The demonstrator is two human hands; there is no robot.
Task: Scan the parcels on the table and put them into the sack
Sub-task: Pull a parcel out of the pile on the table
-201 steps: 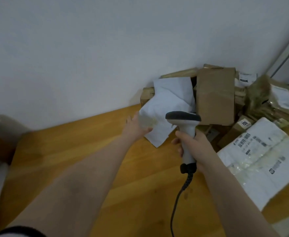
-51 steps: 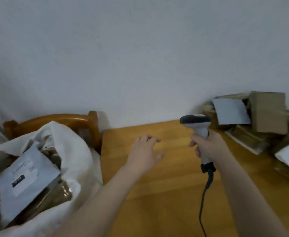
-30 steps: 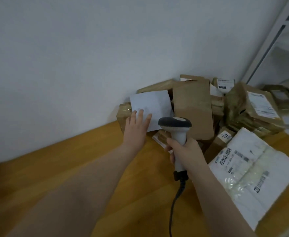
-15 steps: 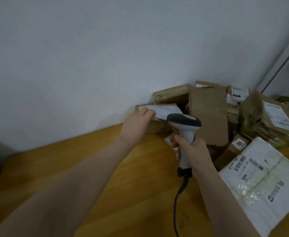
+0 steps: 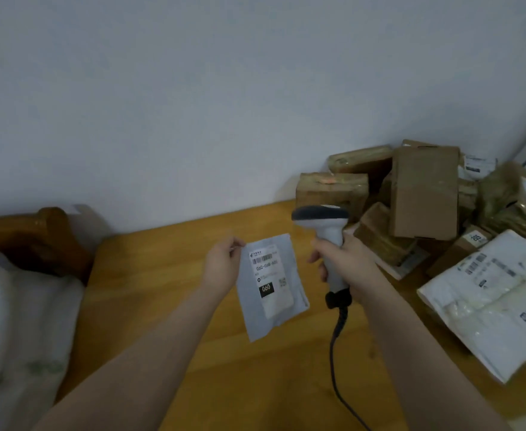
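Our left hand now pinches the grey mailer label-up, off the pile, ready for the scanner our right hand grips.

This looks like a little room where parcels get sorted and sent. On the right side of the frame, brown boxes are piled up against a plain white wall. In front of them, at the right edge, lie flat white parcels with stickers and bar codes on them. In the middle is a scanner with a black cord. Just left of it is a small grey parcel with a sticker that says 060. Under it all is a wooden table. At the lower left is a big white sack, and a wooden chair shows just above it.
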